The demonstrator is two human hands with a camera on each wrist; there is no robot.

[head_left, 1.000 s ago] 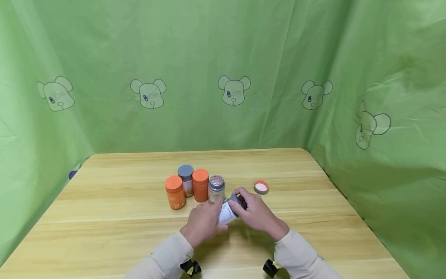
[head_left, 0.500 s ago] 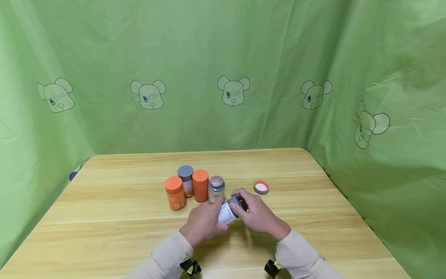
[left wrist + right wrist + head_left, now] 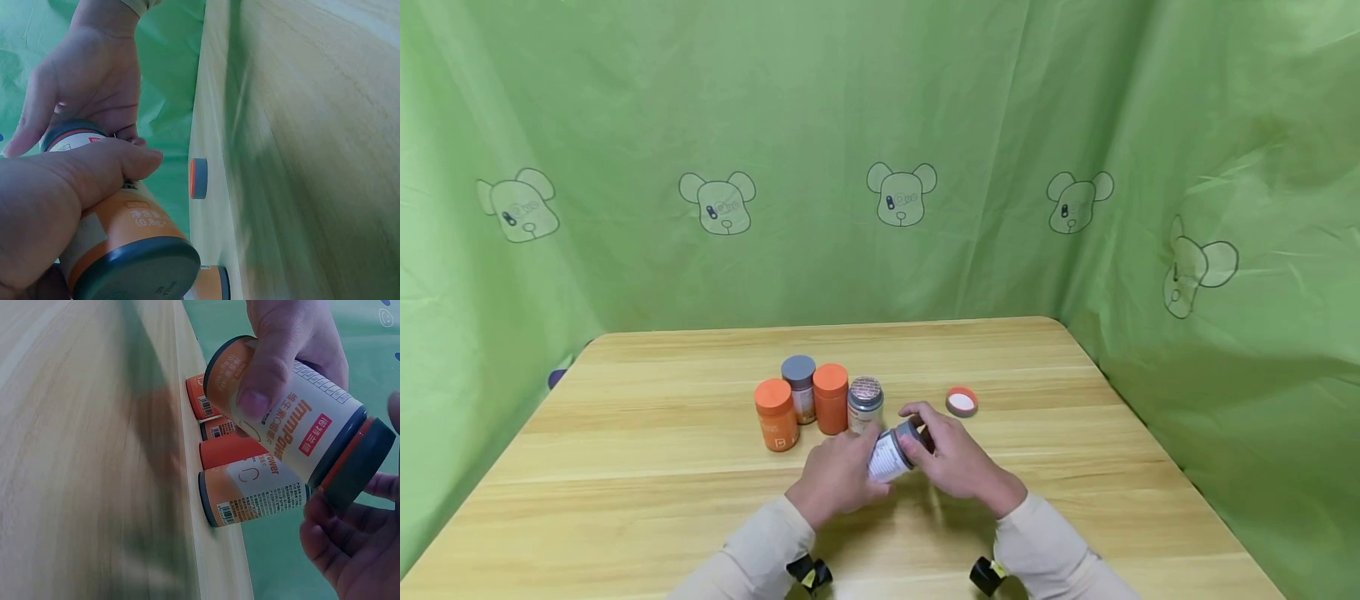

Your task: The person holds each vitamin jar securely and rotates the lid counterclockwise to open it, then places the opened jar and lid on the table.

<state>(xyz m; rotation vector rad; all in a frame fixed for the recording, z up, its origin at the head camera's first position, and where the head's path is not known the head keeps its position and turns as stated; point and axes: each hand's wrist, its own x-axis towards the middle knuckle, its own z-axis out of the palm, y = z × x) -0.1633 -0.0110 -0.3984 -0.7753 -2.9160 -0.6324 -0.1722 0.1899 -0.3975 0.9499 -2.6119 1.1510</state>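
Note:
My left hand point(image 3: 838, 473) grips a white-and-orange pill bottle point(image 3: 294, 412) round its body, tilted above the table with its top toward the right. At that top sits a dark grey screw cap point(image 3: 359, 462), with an orange band showing between it and the bottle's shoulder. My right hand point(image 3: 955, 454) pinches this cap between thumb and fingers. Just beyond the hands stands a similar bottle point(image 3: 867, 400) without a cap, a patterned seal over its mouth. A loose cap point(image 3: 962, 402) lies to its right, white liner upward.
Left of the uncapped bottle stand an orange bottle point(image 3: 831, 400), a grey-capped bottle point(image 3: 800, 387) and another orange bottle point(image 3: 777, 414), close together. The wooden table point(image 3: 625, 500) is bordered by green curtains point(image 3: 820, 100) at the back and sides.
My right fingers and thumb have shifted slightly on the cap. The left hand and the bottle stay nearly in place; the other bottles and the loose cap have not moved.

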